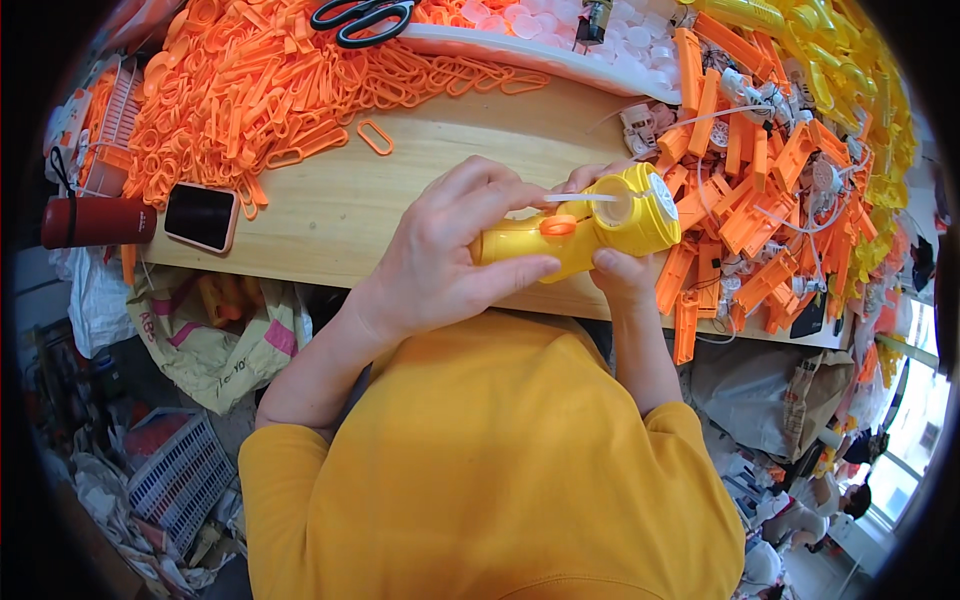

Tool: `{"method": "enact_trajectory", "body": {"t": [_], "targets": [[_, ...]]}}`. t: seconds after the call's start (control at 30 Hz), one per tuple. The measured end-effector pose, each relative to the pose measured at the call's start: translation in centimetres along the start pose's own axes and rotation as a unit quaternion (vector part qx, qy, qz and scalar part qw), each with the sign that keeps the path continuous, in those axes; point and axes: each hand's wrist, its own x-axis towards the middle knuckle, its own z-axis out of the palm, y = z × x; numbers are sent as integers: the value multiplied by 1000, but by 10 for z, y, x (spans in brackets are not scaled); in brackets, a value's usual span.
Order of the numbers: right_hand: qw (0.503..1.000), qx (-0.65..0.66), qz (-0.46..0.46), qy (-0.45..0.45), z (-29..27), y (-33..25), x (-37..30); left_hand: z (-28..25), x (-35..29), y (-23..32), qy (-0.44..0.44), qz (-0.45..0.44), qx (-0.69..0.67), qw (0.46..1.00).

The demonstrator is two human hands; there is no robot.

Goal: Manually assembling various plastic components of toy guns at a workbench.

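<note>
In front of my chest, both hands hold a yellow plastic flashlight-shaped housing (630, 234). My left hand (440, 235) is closed round its narrow handle end, the thumb along the near side. My right hand (622, 272) grips the wide head from below and behind, its thumb pressed to the near side. An orange button (558, 226) sits on the handle. A white slotted disc (662, 197) covers the head's right end. From my left fingertips a thin translucent white strip (580, 198) reaches across a round opening in the head; its far shape is unclear.
Orange plastic clips (240, 100) are heaped at the back left, with black-handled scissors (362, 18) behind. A phone (201, 216) and a red bottle (98, 222) lie at left. Orange wired parts (740, 200) crowd the right, beside yellow shells (845, 60). Translucent caps (540, 18) fill a white tray.
</note>
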Motion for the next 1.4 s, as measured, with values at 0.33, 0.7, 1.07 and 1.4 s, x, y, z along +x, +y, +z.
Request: {"method": "enact_trajectory", "body": {"t": [0.33, 0.7, 1.07, 1.4], "targets": [[999, 6, 32, 28, 9, -2, -3, 9, -1, -3, 19, -89, -33, 995], [999, -16, 2, 43, 0, -9, 2, 1, -5, 3, 32, -81, -8, 996], [995, 91, 35, 0, -1, 0, -1, 3, -23, 3, -14, -73, 85, 994], [953, -301, 24, -14, -7, 6, -15, 3, 9, 4, 21, -19, -36, 999]]}}
